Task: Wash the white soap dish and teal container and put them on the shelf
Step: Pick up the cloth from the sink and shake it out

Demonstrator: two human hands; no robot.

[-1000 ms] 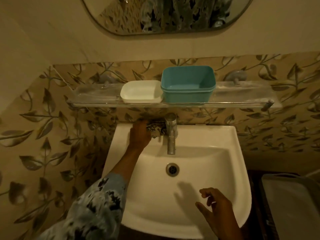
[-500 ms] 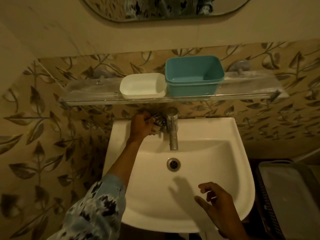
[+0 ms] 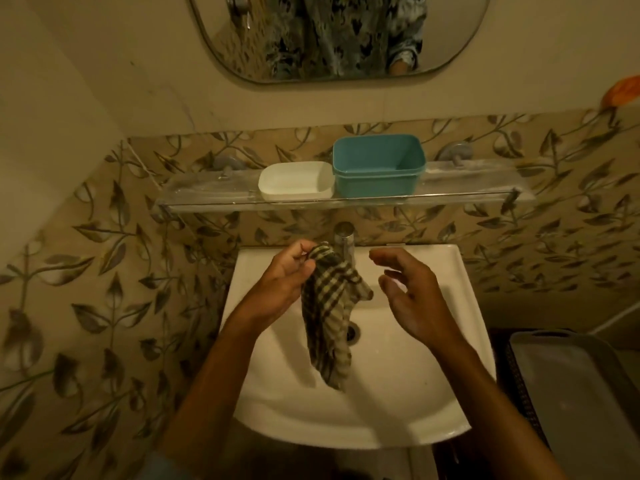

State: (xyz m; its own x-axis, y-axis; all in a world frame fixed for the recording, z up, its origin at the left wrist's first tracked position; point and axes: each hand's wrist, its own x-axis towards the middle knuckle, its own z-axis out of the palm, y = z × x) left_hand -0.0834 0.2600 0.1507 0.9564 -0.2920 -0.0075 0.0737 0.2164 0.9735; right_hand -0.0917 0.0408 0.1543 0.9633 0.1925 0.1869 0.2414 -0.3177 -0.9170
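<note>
**A:** Where are the grips right now?

**B:** Both are over the sink (image 3: 433,393). The left grip (image 3: 280,285) pinches the top of a checked cloth (image 3: 329,306), which dangles below it into the basin. The right grip (image 3: 412,296) is empty, fingers loose and spread, just right of the cloth.

**A:** And the stuff to wash?

**B:** Up beyond both grips, past the tap (image 3: 344,237), on the shelf (image 3: 207,199). The white soap dish (image 3: 296,181) is dead ahead of the left grip. The teal container (image 3: 379,168) is snug on the dish's right, more ahead of the right grip. Both lie long-ways along the shelf.

**A:** So who reaches?

**B:** I'd guess the right. It's free and nearer the container. Can't tell if they're washed yet.
</note>
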